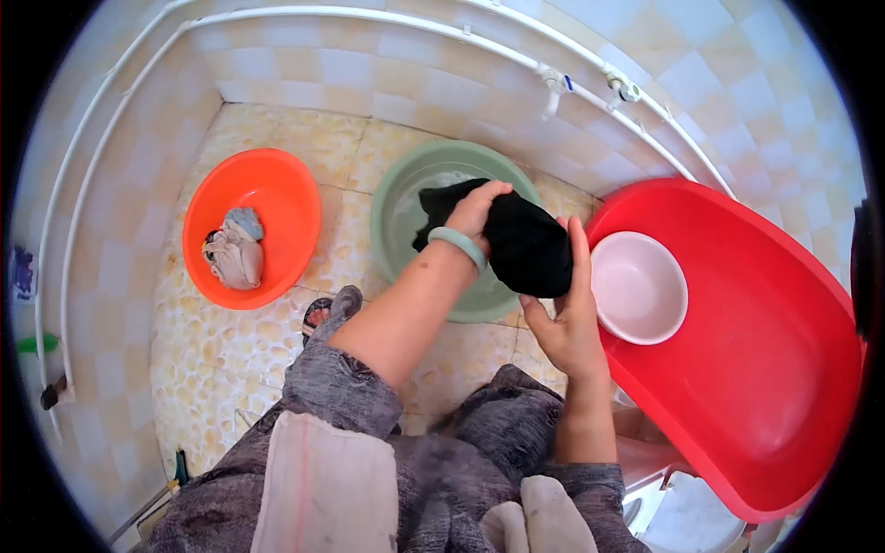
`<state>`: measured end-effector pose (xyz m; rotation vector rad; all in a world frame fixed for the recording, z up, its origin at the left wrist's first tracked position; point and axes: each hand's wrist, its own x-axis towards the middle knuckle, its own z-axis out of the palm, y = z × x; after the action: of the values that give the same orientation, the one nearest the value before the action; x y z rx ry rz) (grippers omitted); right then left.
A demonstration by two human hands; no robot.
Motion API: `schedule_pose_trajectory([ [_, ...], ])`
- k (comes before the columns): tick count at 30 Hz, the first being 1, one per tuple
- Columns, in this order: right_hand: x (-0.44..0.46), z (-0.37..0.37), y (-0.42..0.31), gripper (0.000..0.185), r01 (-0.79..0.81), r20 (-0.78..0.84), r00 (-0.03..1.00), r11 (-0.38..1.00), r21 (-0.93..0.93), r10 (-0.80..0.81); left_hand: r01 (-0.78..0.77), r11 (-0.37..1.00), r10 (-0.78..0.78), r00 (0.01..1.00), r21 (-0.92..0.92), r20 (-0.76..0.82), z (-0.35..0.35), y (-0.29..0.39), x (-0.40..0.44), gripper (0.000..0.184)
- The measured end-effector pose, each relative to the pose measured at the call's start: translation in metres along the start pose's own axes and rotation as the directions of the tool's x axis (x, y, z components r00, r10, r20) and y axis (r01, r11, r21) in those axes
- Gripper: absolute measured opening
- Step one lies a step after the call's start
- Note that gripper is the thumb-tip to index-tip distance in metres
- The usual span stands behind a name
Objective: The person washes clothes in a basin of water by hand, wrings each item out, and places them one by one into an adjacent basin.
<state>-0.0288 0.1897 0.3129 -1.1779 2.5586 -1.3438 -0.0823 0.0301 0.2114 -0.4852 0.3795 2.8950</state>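
A black cloth (530, 241) is held over the green basin (392, 198), which has some water in it. My left hand (475, 210), with a pale bangle at the wrist, grips the cloth near its middle, fingers curled over it. Part of the cloth hangs to the left over the basin. My right hand (564, 318) supports the cloth's right end, its fingers along the edge and its thumb spread below. Some fingertips are hidden behind the cloth.
An orange basin (300, 198) with crumpled light clothes (237, 253) stands on the tiled floor at the left. At the right is a large red tub (765, 369) with a pale pink bowl (639, 288). White pipes and a tap (553, 92) run along the wall.
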Motion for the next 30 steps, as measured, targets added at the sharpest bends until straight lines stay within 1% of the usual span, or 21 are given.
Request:
schedule_pose_trajectory([
  [1,0.004,-0.003,-0.004,0.088,0.05,0.087,0.995,0.99,-0.132,-0.039,-0.019,0.999,0.016,0.998,0.048,0.056,0.001,0.001,-0.008,0.022],
  [3,0.018,-0.021,-0.016,0.084,0.185,0.27,0.959,0.912,-0.367,-0.086,0.017,0.994,-0.01,0.998,0.108,-0.064,0.008,-0.003,-0.023,0.02],
  [4,0.031,-0.027,-0.029,0.076,0.244,0.372,0.926,0.853,-0.461,-0.064,0.044,0.988,-0.025,0.992,0.145,-0.125,0.009,-0.007,-0.027,0.02],
  [6,0.058,-0.034,-0.042,0.068,0.403,0.589,0.805,0.79,-0.463,-0.065,0.089,0.996,-0.089,0.995,0.009,0.045,-0.006,-0.023,-0.015,0.024],
  [7,0.071,-0.036,-0.051,0.064,0.473,0.64,0.766,0.731,-0.492,-0.065,0.094,0.994,-0.089,0.992,-0.058,0.092,-0.008,-0.027,-0.012,0.03],
  [9,0.093,-0.034,-0.067,0.056,0.593,0.726,0.687,0.596,-0.541,-0.025,0.128,0.987,-0.115,0.984,-0.094,0.135,-0.006,-0.032,-0.008,0.03],
  [11,0.11,-0.025,-0.056,0.048,0.743,0.704,0.609,0.572,-0.347,-0.365,0.163,0.982,-0.149,0.978,-0.091,0.149,0.002,-0.027,-0.013,0.031],
  [14,0.123,-0.004,-0.041,0.039,0.761,0.674,0.523,0.642,-0.094,-0.521,0.186,0.98,-0.173,0.972,-0.073,0.16,0.01,-0.016,-0.018,0.032],
  [16,0.12,0.005,-0.04,0.036,0.572,0.765,0.54,0.82,-0.027,-0.351,0.203,0.977,-0.192,0.969,-0.059,0.158,0.014,-0.01,-0.022,0.032],
  [17,0.116,0.009,-0.04,0.03,0.551,0.76,0.543,0.834,-0.001,-0.358,0.213,0.976,-0.203,0.967,-0.051,0.155,0.015,-0.007,-0.025,0.032],
  [20,0.105,0.015,-0.047,0.025,0.607,0.665,0.57,0.793,0.054,-0.483,0.25,0.968,-0.245,0.96,-0.021,0.135,0.023,0.002,-0.032,0.033],
  [24,0.086,0.009,-0.053,0.022,0.853,0.74,0.373,0.52,-0.038,-0.559,0.298,0.954,-0.3,0.952,0.029,0.068,0.036,0.013,-0.04,0.035],
  [25,0.08,0.008,-0.049,0.013,0.885,0.744,0.309,0.466,0.003,-0.592,0.291,0.956,-0.293,0.955,0.042,0.049,0.039,0.015,-0.042,0.035],
  [26,0.073,0.006,-0.051,0.013,0.881,0.724,0.313,0.473,0.021,-0.615,0.271,0.961,-0.273,0.961,0.048,0.036,0.043,0.015,-0.042,0.036],
  [27,0.068,0.002,-0.054,0.012,0.877,0.702,0.315,0.478,0.042,-0.639,0.151,0.985,-0.154,0.988,0.082,0.034,0.046,0.01,-0.04,0.04],
  [28,0.064,-0.001,-0.058,0.012,0.874,0.68,0.314,0.481,0.065,-0.663,0.121,0.99,-0.125,0.991,0.07,0.053,0.046,0.009,-0.038,0.039],
  [30,0.063,-0.012,-0.063,0.013,0.873,0.696,0.345,0.488,0.009,-0.63,0.065,0.997,-0.068,0.994,0.039,0.084,0.043,0.004,-0.031,0.038],
])
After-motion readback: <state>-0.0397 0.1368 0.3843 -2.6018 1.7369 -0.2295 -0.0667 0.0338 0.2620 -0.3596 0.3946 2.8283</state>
